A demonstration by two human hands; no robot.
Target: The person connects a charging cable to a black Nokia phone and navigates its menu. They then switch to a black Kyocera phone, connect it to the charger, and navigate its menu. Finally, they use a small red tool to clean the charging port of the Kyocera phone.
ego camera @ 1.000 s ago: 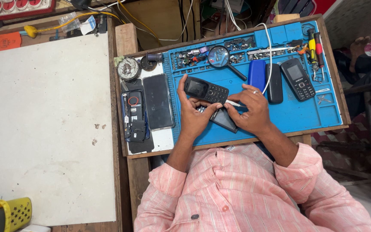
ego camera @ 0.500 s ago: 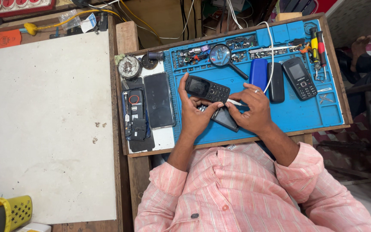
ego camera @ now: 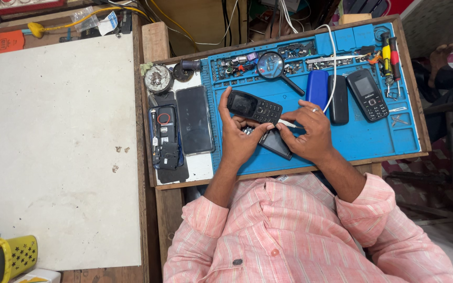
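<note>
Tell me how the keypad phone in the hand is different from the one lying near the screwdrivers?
The held keypad phone is gripped by the left hand and lies slanted, while the other keypad phone rests untouched on the blue mat, almost upright. The right hand brings a white plug to the held phone's end; nothing meets the other one. Both are black, with a small screen above buttons.

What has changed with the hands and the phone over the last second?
Almost nothing. The left hand still holds the black keypad phone over the blue mat, and the right hand still pinches the white cable plug at its end. The other phones and tools have not moved.
</note>
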